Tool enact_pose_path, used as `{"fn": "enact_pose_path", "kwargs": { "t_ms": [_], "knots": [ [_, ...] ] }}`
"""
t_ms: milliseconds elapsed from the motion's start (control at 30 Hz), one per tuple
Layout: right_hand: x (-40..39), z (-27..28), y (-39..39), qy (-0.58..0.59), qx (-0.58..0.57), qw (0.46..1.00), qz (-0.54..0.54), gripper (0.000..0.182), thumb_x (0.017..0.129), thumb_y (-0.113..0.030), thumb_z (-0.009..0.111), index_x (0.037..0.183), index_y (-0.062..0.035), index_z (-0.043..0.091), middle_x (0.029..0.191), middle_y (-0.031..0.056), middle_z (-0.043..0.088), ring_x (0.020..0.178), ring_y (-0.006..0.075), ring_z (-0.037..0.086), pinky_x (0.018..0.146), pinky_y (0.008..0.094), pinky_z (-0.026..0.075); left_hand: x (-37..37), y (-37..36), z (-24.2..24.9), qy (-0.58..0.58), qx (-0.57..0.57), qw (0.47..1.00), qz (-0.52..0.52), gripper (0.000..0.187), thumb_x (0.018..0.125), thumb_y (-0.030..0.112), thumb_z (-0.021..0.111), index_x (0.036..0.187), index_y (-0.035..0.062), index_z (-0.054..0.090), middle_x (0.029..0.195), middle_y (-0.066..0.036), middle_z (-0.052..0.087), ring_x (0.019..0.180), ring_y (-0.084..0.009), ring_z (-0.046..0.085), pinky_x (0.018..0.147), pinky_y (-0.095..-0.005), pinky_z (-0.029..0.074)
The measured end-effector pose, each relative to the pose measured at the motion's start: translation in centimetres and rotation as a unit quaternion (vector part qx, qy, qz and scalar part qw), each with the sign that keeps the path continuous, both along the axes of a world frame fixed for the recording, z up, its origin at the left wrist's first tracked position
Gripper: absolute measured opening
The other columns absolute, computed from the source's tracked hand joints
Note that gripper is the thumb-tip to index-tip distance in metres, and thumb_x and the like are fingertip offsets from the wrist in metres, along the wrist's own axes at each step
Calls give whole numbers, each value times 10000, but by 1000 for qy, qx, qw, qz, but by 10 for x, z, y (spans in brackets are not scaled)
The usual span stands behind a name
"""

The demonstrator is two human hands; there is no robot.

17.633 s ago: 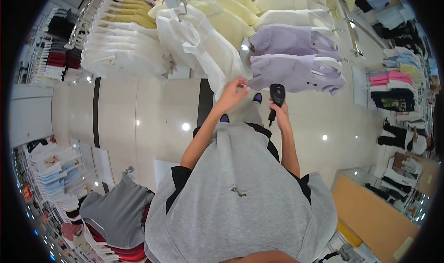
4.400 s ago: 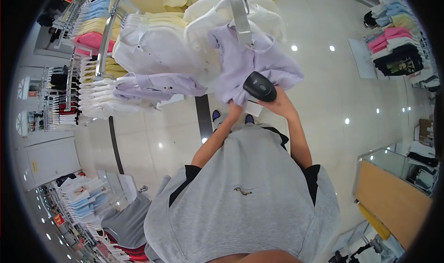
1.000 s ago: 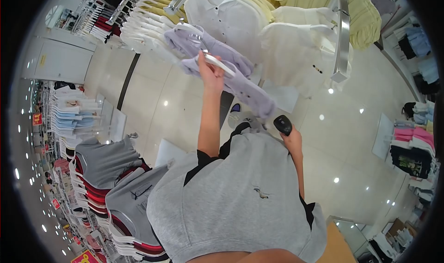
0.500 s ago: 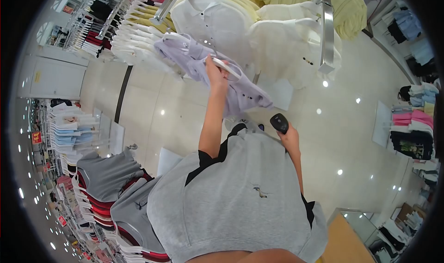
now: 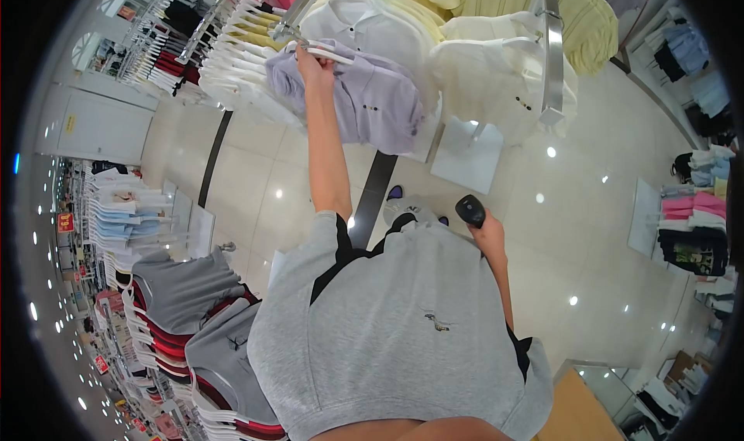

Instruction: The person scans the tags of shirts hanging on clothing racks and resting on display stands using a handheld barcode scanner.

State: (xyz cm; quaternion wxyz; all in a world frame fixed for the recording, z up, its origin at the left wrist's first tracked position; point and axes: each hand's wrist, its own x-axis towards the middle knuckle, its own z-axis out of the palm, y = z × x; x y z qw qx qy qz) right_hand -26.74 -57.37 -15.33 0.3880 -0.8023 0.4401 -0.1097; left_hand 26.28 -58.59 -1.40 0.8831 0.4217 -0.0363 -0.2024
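Note:
My left hand [image 5: 315, 67] is closed on a white hanger [image 5: 335, 53] at the end of a metal rack arm [image 5: 304, 5]. A lavender collared shirt [image 5: 376, 92] with a small dark mark on its chest hangs from that hanger. Just behind it are white collared shirts [image 5: 337, 13] on the same rack. Lower down, beside my grey top, my right hand [image 5: 490, 236] grips a black handheld barcode scanner [image 5: 470, 210], its rounded head pointing up and away from me.
Cream and yellow shirts [image 5: 488, 69] hang by a second metal arm [image 5: 552, 77] on the right. Grey and dark red tops [image 5: 174, 294] hang close on my left. A white base plate [image 5: 467, 156] stands on the tiled floor. A wooden-topped counter [image 5: 577, 410] is at lower right.
My left hand has moved up and left to the rack arm, carrying the hanger. The lavender shirt now hangs down against the white shirts. My right hand keeps the scanner in nearly the same place.

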Motion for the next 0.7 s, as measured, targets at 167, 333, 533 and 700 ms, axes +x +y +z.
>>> {"fn": "enact_pose_path", "kwargs": {
  "t_ms": [167,333,533,700],
  "knots": [
    [3,-4,-2,-5,-3,1000,8,355,728,-163,714,1027,-29,577,845,233,642,830,432,605,689,462,479,23,-13,23,17,24,998,-55,309,940,376,482,776,116,515,591,-28,538,479,-128,447,459,-268,404],
    [5,-2,1,-26,-10,1000,9,366,726,-159,718,1034,-27,570,847,238,639,830,435,602,687,463,478,20,-3,16,11,53,998,-30,337,924,415,524,801,101,523,593,-38,538,426,-106,411,411,-256,400],
    [6,-4,0,7,1,1000,21,357,725,-158,720,1018,-22,568,845,245,638,829,434,604,689,469,476,0,7,37,65,81,994,16,407,869,461,610,856,63,525,653,-70,580,388,-86,388,354,-229,356],
    [6,0,2,-2,-1,1000,25,360,724,-161,721,1018,-20,568,847,244,639,832,437,602,693,471,476,26,-3,21,60,16,996,-60,336,870,402,626,887,83,524,697,-64,582,393,-88,366,361,-206,326]
  ]
}}
